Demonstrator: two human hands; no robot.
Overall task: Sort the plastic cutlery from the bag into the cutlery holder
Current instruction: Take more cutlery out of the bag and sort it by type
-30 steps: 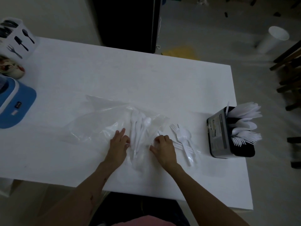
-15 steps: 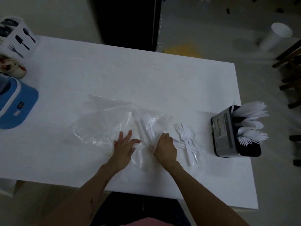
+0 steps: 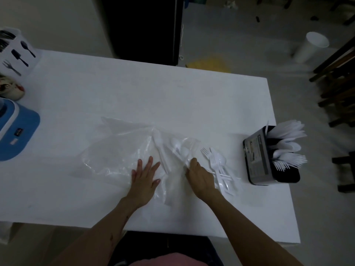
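The left hand (image 3: pixel 145 178) lies flat and open on the soft, slippery bag (image 3: pixel 119 150), while the right hand (image 3: pixel 199 175) pinches light, stiff spoons (image 3: pixel 177 148) by their handles.

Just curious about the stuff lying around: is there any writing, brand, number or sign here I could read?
No words are legible.
White box: black spoon, spatula and fork pictures, no words.
Black cutlery holder: label too blurred.
Blue appliance: small display, unreadable.
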